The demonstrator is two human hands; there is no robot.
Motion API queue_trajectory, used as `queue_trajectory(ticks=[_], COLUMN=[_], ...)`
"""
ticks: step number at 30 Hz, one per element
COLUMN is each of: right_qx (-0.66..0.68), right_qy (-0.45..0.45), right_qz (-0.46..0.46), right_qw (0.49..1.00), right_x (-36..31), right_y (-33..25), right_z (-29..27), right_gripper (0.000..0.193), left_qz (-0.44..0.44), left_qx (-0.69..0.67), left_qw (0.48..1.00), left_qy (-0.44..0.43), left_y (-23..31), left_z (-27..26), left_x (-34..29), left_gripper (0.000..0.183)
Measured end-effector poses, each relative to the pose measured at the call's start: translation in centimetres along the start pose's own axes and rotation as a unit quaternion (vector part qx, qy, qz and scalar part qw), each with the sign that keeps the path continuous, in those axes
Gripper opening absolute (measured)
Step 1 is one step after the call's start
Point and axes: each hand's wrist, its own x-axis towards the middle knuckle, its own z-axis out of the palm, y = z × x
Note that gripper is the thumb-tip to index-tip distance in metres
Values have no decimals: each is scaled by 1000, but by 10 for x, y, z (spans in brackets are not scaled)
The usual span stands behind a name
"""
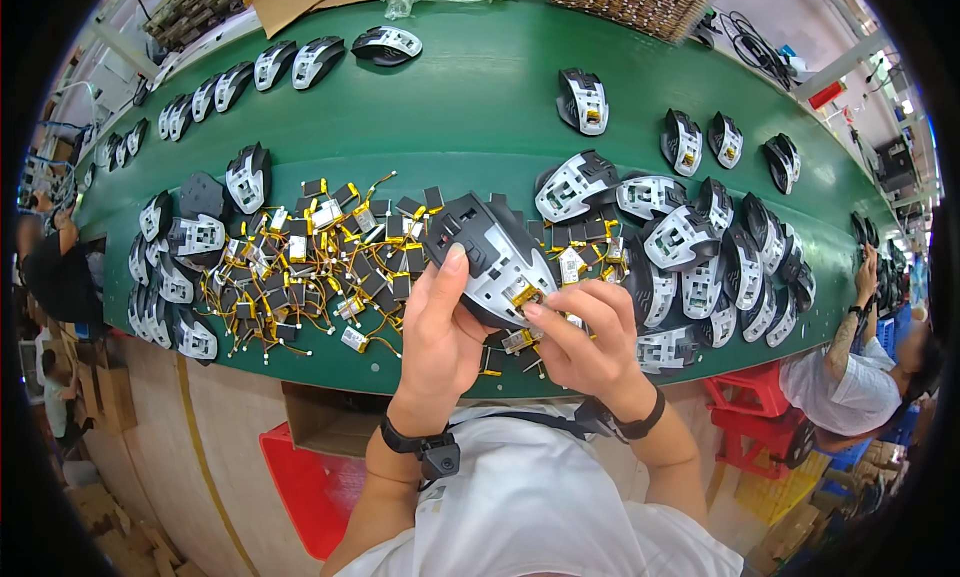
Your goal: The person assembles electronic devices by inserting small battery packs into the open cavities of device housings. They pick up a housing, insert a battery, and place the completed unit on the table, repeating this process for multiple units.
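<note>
My left hand (440, 327) is wrapped round a black and white computer mouse shell (500, 267), thumb on its edge, with the white inner face turned up. In a slot near the shell's lower end sits a small yellow-taped battery (523, 294). My right hand (597, 342) pinches at that battery with thumb and forefinger, the other fingers curled; the fingertips partly hide the contact. Beneath and left of the shell spreads a heap of loose batteries (372, 283) with thin wires and white plugs. Another loose battery (570, 265) lies just beyond my right hand.
More mouse shells (683, 239) are piled at right, and others (198, 239) at left. A row of shells (317, 63) lines the far part of the green bench (470, 97). A red bin (300, 487) stands below the front edge. A co-worker (845, 387) sits at far right.
</note>
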Motion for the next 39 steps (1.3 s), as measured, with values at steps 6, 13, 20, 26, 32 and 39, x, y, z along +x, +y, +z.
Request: queue_trajectory(ticks=[6, 13, 20, 26, 32, 39], right_qx=[-5, 3, 23, 221, 219, 168], right_qy=[-9, 16, -69, -92, -195, -164], right_qz=[-17, -38, 50, 204, 245, 216], right_qw=[1000, 999, 996, 949, 924, 948], right_x=[2, -2, 13, 24, 50, 35], right_y=[0, 5, -3, 0, 5, 8], right_z=[-7, -6, -16, -30, -34, -20], right_gripper=[41, 35, 39, 42, 66, 65], left_qz=[16, 2, 22, 2, 6, 33], left_qx=[16, 49, 94, 73, 162, 242], left_qw=[1000, 999, 995, 997, 986, 968], left_qy=[-3, 3, 7, -8, -41, -55], left_y=[2, -1, -4, 2, 10, 15], left_z=[4, 13, 9, 4, 9, 8], left_x=[-3, -7, -2, 2, -1, 8], left_gripper=[39, 37, 38, 41, 47, 46])
